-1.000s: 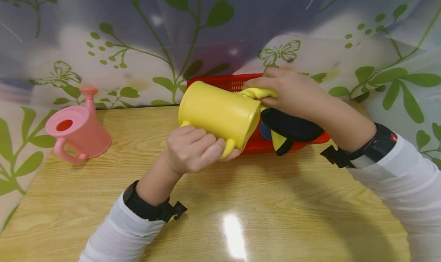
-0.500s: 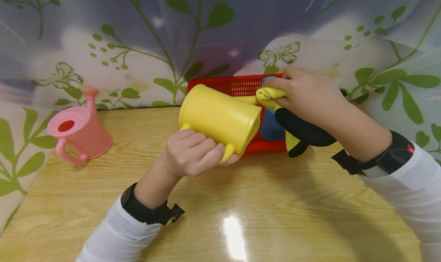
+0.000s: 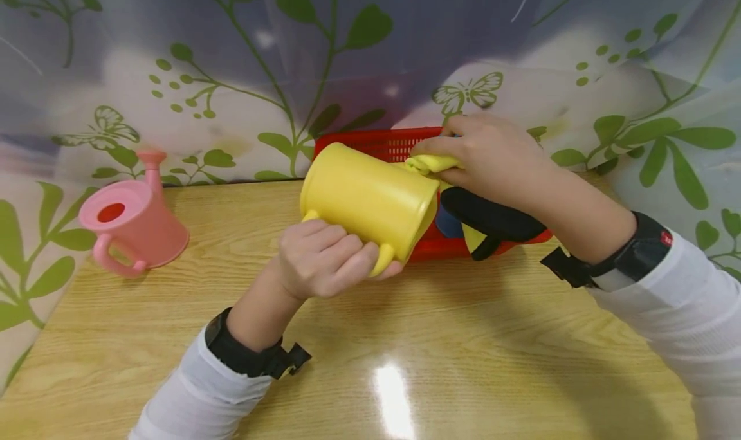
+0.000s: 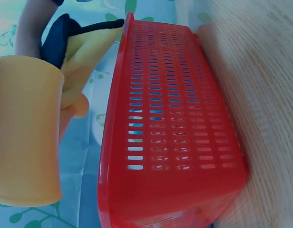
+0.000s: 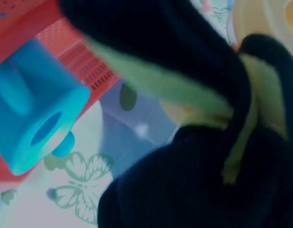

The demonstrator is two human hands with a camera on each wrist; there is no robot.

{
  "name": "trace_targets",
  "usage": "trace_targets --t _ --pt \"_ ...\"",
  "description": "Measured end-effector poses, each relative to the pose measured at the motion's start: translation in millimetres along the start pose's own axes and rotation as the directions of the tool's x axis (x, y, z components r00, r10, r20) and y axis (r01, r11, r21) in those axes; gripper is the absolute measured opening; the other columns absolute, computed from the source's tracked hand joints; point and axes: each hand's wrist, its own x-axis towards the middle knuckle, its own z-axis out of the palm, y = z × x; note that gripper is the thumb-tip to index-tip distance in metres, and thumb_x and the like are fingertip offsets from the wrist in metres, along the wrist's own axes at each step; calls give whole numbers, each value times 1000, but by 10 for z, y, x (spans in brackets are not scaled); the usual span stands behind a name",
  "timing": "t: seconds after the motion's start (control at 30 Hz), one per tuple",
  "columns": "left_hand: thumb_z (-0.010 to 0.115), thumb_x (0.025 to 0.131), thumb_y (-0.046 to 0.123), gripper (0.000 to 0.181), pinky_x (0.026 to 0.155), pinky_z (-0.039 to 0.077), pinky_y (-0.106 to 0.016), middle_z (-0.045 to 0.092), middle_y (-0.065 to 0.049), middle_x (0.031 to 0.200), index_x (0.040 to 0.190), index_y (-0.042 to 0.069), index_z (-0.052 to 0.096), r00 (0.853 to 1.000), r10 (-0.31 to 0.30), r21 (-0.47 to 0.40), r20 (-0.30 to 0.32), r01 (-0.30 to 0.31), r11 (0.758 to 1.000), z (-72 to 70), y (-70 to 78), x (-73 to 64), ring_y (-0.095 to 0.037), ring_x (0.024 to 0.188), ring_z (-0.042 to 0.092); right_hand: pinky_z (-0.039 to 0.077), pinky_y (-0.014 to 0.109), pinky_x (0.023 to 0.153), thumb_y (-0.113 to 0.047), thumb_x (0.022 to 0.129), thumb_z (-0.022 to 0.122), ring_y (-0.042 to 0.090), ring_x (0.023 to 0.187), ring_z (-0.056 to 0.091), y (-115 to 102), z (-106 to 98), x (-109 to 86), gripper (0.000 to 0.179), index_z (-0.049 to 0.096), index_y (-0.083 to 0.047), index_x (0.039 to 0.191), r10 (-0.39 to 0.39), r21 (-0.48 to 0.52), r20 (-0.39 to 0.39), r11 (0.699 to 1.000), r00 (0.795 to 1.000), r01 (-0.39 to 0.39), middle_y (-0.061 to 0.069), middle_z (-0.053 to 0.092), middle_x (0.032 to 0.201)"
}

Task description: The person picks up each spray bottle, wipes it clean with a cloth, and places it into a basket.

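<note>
A yellow watering can [image 3: 367, 195] is held tilted on its side above the table. My left hand [image 3: 327, 256] grips its handle with curled fingers. My right hand [image 3: 492, 160] pinches a yellow and black cloth [image 3: 492, 215] and holds a bunched yellow part of it at the can's spout, by the upper right side; the spout itself is mostly covered. In the left wrist view the can's body [image 4: 25, 133] shows at the left, with the cloth [image 4: 84, 57] beyond it. The cloth's dark folds [image 5: 170, 52] fill much of the right wrist view.
Behind the hands a red basket [image 3: 370, 141] stands against the patterned backdrop. A blue watering can [image 5: 37, 109] lies in it. At the left of the wooden table [image 3: 324, 375] stands a pink watering can [image 3: 141, 224].
My right hand with the cloth has moved right along the spout, then back left toward the can's body. The left hand and the yellow watering can have stayed almost still.
</note>
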Motion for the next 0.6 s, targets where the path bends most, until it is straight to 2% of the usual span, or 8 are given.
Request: trace_targets --t 0.13,0.27,0.4,0.6 --pt "73 83 35 36 40 23 -18 39 5 51 65 10 53 1000 4 -2 0 -4 1000 -13 -1 -3 -7 42 31 41 39 69 -16 82 76 22 76 53 16 2 47 31 70 -20 112 -72 86 15 994 997 70 6 61 87" --pt "73 83 34 36 40 23 -18 39 5 52 65 10 53 1000 1 -3 -2 -1 1000 -26 -10 -7 -7 42 31 42 38 68 -14 81 77 22 75 53 37 29 67 32 70 -19 112 -131 101 -42 986 990 135 6 61 87" --pt "73 83 35 36 40 23 -18 39 5 52 65 10 53 1000 2 7 -8 -2 1000 -18 -15 -17 -7 43 32 42 38 64 -18 80 78 23 70 51 30 59 72 32 70 -21 111 -149 38 -74 988 986 152 7 59 83" --pt "75 81 36 37 41 25 -18 39 5 52 65 10 53 1000 -21 5 7 21 1000 -32 -22 -27 -7 43 35 43 38 59 -24 78 79 27 67 48 17 29 20 35 67 -21 111 -86 -106 -11 991 996 85 10 54 82"
